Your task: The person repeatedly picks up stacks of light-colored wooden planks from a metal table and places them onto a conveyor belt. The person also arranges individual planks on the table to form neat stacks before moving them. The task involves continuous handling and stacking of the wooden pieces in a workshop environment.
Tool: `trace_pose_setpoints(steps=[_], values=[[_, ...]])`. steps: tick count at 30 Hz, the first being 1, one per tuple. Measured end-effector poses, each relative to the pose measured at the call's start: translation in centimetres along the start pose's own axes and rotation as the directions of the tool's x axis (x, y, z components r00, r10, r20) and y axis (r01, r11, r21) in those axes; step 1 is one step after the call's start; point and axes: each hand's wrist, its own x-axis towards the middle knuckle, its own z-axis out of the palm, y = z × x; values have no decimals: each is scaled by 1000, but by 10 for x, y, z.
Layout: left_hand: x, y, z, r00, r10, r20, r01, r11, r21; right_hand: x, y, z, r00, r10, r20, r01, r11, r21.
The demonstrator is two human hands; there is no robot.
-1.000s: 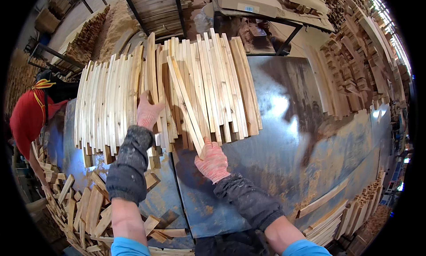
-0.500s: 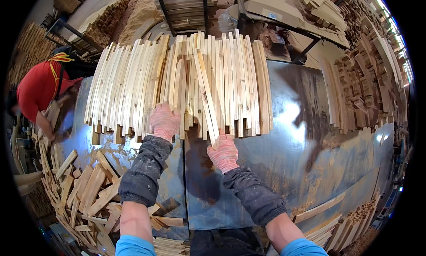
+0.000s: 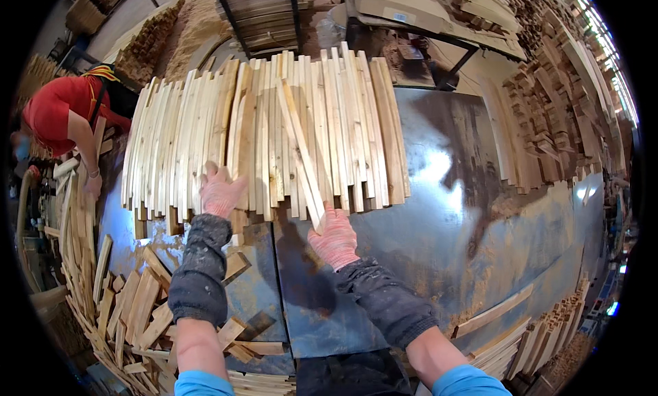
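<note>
Head view: a person in pink-and-white knit work gloves leans over a metal table [image 3: 425, 242] in a wood workshop; dark sleeve covers [image 3: 197, 272] wrap both forearms, bright blue cuffs [image 3: 203, 384] showing above them
Left hand [image 3: 222, 192]: palm down with thumb and fingers spread, set over the near ends of the wooden strips; how firmly it bears on the wood is hard to tell from this angle
Right hand [image 3: 334, 238]: pinching the near end of one slanted strip [image 3: 300, 152] between thumb and fingers, just beyond the near edge of the row
Slanted strip: lying aslant on top of the other strips, right of the left hand; its far end leans to the left, its near end sits in the right hand's grasp
Row of strips [image 3: 171, 149]: pale lengths side by side across the table, their ends uneven; a few shorter ends poke out beneath
Offcuts [image 3: 140, 307]: short pieces heaped at odd angles at the table's lower left
Co-worker [image 3: 58, 111]: a person in a red top bends at the far left, one bare hand [image 3: 93, 184] beside long pieces of wood
Right side: stacked timber [image 3: 548, 128] stands along the table's far right; a single lath [image 3: 493, 312] lies lower down, near a bundle of strips [image 3: 556, 334]
</note>
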Motion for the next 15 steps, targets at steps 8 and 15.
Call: trace_pose_setpoints(steps=[8, 15], values=[[13, -28, -21, 989, 87, 122, -105, 984, 145, 2, 2, -8, 1000, -20, 22, 19, 999, 48], [-12, -2, -24, 991, -24, 130, 11, 995, 97, -1, 3, -4, 998, -52, -42, 53, 998, 36]])
